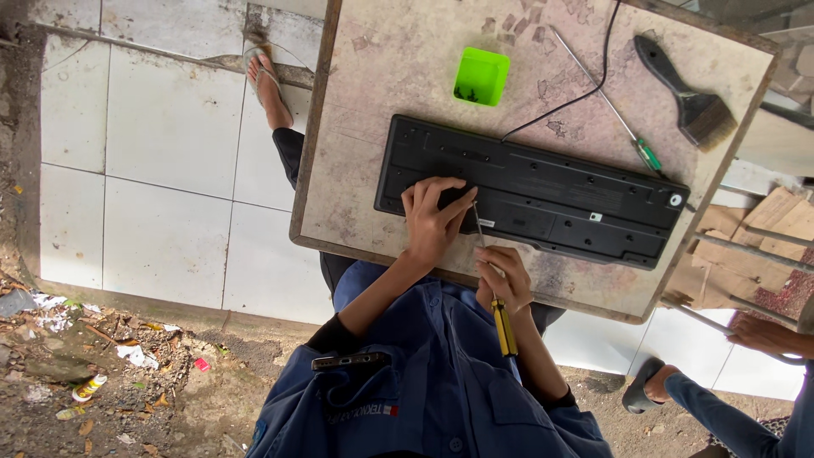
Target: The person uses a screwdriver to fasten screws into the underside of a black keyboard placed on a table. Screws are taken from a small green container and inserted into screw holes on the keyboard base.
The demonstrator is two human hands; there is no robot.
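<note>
Table: one keyboard, two screwdrivers (probably), one brush.

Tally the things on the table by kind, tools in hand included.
Keyboard: 1
Screwdrivers: 2, yellow-handled one in the right hand, green-handled one lying loose
Paintbrush: 1
Green tray: 1
Total: 5

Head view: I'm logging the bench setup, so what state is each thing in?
Keyboard: face down on the table, cable attached.
Yellow screwdriver: in right hand, tip on the keyboard's back.
Left hand: flat on keyboard.
Green screwdriver: lying loose.
Green tray: open, small dark bits inside.
Brush: lying unused.
</note>
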